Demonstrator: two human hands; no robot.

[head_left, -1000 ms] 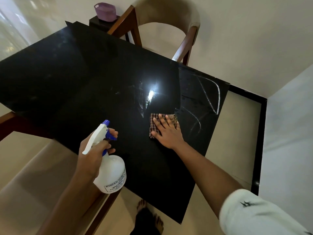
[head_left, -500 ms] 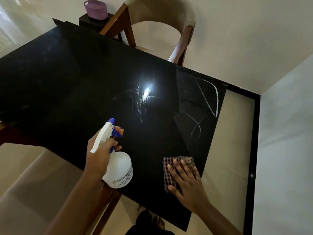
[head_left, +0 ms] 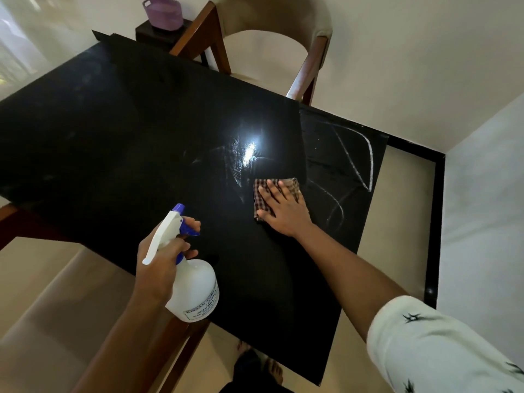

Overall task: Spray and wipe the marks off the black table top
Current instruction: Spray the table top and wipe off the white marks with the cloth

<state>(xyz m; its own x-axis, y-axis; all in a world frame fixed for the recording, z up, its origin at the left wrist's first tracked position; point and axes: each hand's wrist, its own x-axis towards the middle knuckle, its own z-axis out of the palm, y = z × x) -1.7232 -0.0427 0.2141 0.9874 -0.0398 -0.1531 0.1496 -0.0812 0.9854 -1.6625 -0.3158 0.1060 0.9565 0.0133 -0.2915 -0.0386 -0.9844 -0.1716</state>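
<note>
Right hand point(head_left: 283, 212), spread flat, is pressed on the cloth point(head_left: 291, 185) on the table top point(head_left: 113, 137); the spray bottle point(head_left: 195, 290) is gripped by the left hand point(head_left: 160, 262). Firm overlapping strokes toward the marks point(head_left: 355, 168) alongside are advised.

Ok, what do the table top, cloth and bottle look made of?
The table top: glossy black, polished stone or glass by the sharp glare; which, I cannot tell. The cloth: soft woven checked fabric, lying limp under the right hand. The bottle: translucent white plastic, dull finish.
</note>
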